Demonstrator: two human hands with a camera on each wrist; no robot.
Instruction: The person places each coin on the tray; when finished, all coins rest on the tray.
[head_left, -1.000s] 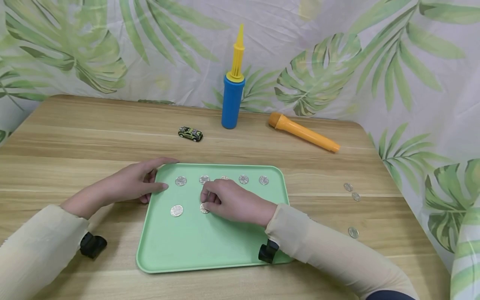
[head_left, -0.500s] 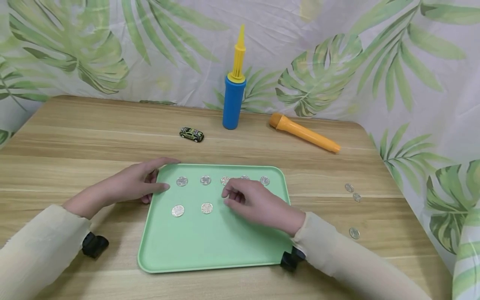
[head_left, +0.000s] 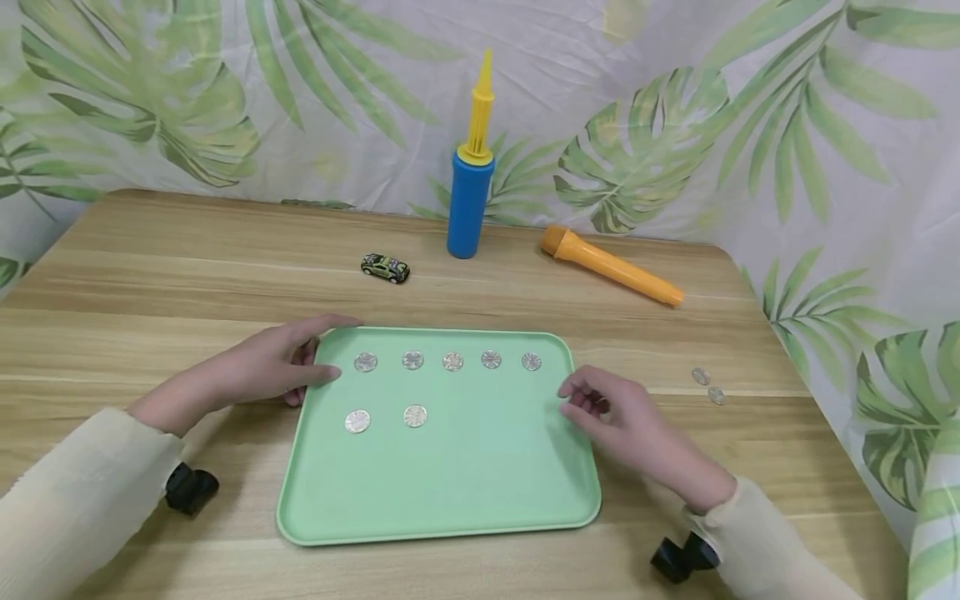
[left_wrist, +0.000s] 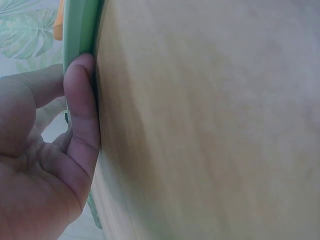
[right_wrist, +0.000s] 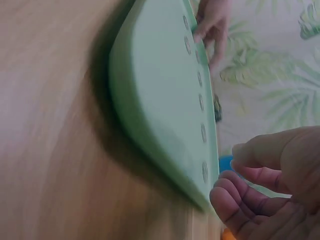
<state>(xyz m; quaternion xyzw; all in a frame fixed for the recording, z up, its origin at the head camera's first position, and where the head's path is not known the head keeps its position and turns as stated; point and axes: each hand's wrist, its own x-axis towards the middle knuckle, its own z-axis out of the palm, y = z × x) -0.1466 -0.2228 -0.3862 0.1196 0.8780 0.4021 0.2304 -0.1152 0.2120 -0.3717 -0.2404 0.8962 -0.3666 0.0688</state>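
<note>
A light green tray (head_left: 450,483) lies on the wooden table. Several silver coins are on it, five or so in a back row, such as the rightmost coin (head_left: 531,362), and two nearer the front, one of them the left coin (head_left: 357,421). My left hand (head_left: 273,364) grips the tray's left edge, thumb over the rim; in the left wrist view its fingers (left_wrist: 82,110) lie along the outer side. Over the tray's right edge is my right hand (head_left: 626,417), fingers loosely bent; the right wrist view has nothing between the thumb and fingertips (right_wrist: 225,195).
To the right on the table lie two more coins, the farther coin (head_left: 701,376) and the nearer coin (head_left: 716,396). Behind the tray are a toy car (head_left: 386,267), an upright blue and yellow hand pump (head_left: 469,204) and an orange toy microphone (head_left: 615,268). A leaf-print cloth (head_left: 300,108) hangs behind.
My right hand has let go of the front-row coin and moved right to the tray's right edge. The nearest loose coin on the right is now hidden behind that arm. My left hand stays put.
</note>
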